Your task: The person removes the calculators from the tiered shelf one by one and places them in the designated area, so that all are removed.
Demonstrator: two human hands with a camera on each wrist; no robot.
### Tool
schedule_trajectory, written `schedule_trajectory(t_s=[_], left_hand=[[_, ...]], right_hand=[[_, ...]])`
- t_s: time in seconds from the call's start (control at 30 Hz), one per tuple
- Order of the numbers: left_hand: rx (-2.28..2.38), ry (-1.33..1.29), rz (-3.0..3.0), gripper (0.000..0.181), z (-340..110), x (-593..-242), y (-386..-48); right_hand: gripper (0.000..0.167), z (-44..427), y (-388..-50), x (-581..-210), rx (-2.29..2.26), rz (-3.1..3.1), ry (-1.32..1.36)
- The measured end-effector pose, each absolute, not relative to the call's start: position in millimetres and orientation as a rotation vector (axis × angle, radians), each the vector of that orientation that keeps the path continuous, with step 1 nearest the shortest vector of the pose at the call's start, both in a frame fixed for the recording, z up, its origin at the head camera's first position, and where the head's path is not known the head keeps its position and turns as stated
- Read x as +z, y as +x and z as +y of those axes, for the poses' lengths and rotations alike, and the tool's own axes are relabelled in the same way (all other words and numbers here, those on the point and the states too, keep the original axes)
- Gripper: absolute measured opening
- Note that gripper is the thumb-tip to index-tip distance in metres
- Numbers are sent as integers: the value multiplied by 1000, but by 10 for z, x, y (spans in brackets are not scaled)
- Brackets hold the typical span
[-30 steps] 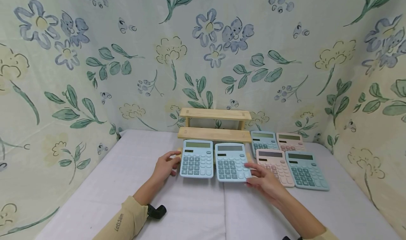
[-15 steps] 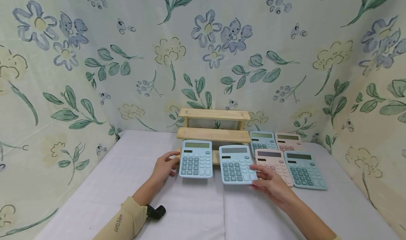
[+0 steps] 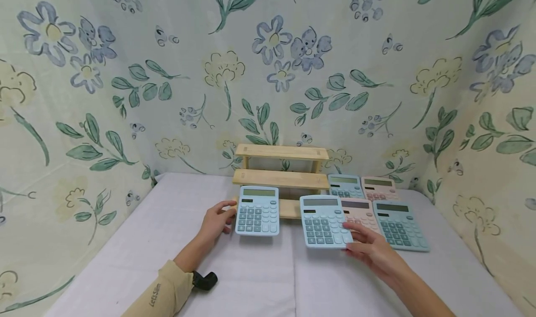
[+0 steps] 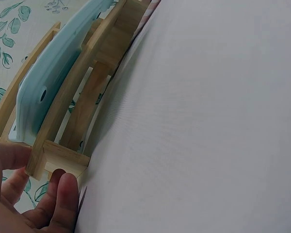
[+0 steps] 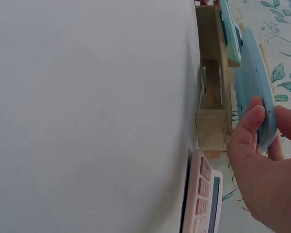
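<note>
In the head view, a light blue calculator [image 3: 257, 211] leans on the left part of the lowest step of a wooden tiered shelf [image 3: 280, 178]. My left hand [image 3: 214, 221] is at that step's left end. The left wrist view has the left fingers gripping the end of the wooden step [image 4: 70, 104], just below the calculator's edge [image 4: 51, 75]. My right hand [image 3: 372, 249] pinches a second light blue calculator [image 3: 322, 224] by its lower right edge. That calculator is tilted up in front of the step's right end; in the right wrist view its back [image 5: 254, 73] shows between thumb and fingers.
Right of the shelf lie a blue calculator [image 3: 345, 185], a pink one [image 3: 380, 189] behind, a partly hidden pink one [image 3: 362, 214] and a teal one [image 3: 399, 226] in front. A floral curtain [image 3: 188, 75] hangs behind the white-covered table [image 3: 167, 205].
My right hand has moved the second calculator rightward and nearer, away from the one beside it, baring part of the lowest step. The left hand and first calculator stay put.
</note>
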State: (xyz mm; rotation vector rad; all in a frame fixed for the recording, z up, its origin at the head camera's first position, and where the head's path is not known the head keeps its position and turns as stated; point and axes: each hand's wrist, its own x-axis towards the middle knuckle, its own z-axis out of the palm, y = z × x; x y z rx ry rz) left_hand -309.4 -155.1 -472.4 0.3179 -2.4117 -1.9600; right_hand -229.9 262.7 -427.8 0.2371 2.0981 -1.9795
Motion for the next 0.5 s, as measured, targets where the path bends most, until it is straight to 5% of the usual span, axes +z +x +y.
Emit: schedule_trajectory(t_s=[0.5], left_hand=[[-1957, 300, -2424, 33, -1556, -4713, -3079]], right_hand=[[68, 3007, -2096, -4220, -1924, 2135, 255]])
